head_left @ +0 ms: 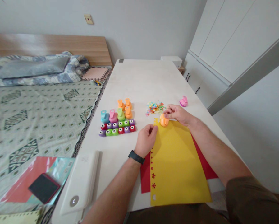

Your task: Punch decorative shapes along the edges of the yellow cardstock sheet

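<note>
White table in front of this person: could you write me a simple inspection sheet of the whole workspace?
Surface: white table, upright things and paper on it.
Job's things: yellow sheet, holes along its left edge, over a red sheet; orange punch at its top edge.
Clutter: loose paper cut-outs, grouped colourful punches, a pink punch apart.
Hands: left hand pinches the yellow sheet; right hand holds the orange punch.
Cables: nothing seen for certain.
Surroundings: bed left, white cupboards right.
</note>
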`<state>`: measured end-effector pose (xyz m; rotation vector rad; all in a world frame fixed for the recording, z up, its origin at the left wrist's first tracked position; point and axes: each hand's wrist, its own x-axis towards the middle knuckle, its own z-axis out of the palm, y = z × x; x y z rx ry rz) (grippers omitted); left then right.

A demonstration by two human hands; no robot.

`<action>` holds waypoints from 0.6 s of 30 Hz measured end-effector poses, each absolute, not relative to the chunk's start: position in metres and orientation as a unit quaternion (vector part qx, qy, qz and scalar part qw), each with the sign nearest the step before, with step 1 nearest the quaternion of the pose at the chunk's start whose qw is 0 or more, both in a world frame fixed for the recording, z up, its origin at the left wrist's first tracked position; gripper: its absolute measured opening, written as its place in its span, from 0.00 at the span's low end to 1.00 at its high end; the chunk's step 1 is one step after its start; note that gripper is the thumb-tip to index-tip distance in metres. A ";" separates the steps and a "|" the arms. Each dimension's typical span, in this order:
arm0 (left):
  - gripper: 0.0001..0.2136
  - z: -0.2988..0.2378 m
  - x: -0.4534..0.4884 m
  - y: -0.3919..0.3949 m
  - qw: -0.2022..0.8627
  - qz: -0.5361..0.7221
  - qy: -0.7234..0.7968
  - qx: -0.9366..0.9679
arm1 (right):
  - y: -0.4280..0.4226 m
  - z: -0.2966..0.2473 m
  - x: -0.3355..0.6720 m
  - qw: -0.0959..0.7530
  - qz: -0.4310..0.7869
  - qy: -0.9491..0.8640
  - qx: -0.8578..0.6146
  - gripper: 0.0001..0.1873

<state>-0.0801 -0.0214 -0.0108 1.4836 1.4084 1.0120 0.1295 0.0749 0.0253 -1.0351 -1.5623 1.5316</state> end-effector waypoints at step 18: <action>0.17 -0.011 -0.080 -0.021 0.416 0.403 0.558 0.594 | 0.079 0.018 0.126 0.385 0.612 -0.553 -0.413 0.34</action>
